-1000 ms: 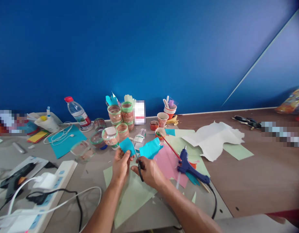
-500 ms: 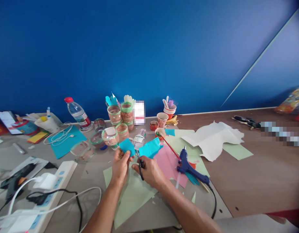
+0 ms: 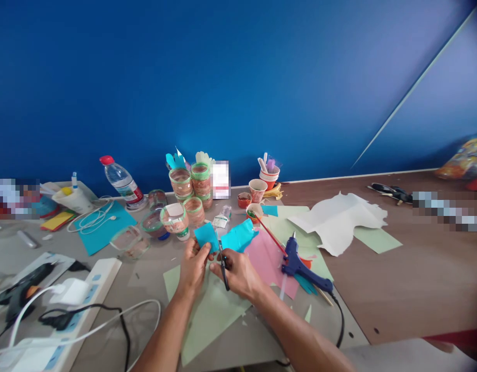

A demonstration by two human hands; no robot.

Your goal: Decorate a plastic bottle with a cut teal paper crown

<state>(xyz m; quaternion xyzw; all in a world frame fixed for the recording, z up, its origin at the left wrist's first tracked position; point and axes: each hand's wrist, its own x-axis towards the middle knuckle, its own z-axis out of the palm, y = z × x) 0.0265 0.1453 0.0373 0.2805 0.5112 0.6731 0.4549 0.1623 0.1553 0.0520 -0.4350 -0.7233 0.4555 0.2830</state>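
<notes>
A small blue piece of paper (image 3: 206, 236) is pinched between the thumb and fingers of my left hand (image 3: 194, 261). My right hand (image 3: 238, 271) grips a pair of scissors (image 3: 224, 264) by the dark handles, its fingers partly hiding them. The scissor blades point up and away, right at the right edge of the blue piece; whether they bite into it I cannot tell. Just behind my right hand lies a larger crumpled blue paper (image 3: 239, 235). Under both hands a pale green sheet (image 3: 211, 315) rests on the table.
A blue glue gun (image 3: 300, 266) lies on pink paper (image 3: 263, 253) to the right, near a torn white sheet (image 3: 339, 219). Decorated cups (image 3: 180, 182) and a bottle (image 3: 122, 181) stand at the back. A power strip (image 3: 93, 292) with cables is at the left.
The blue piece in my left hand has turned a little and shifted slightly right, closer to the scissor blades. My right hand keeps its grip on the scissors.
</notes>
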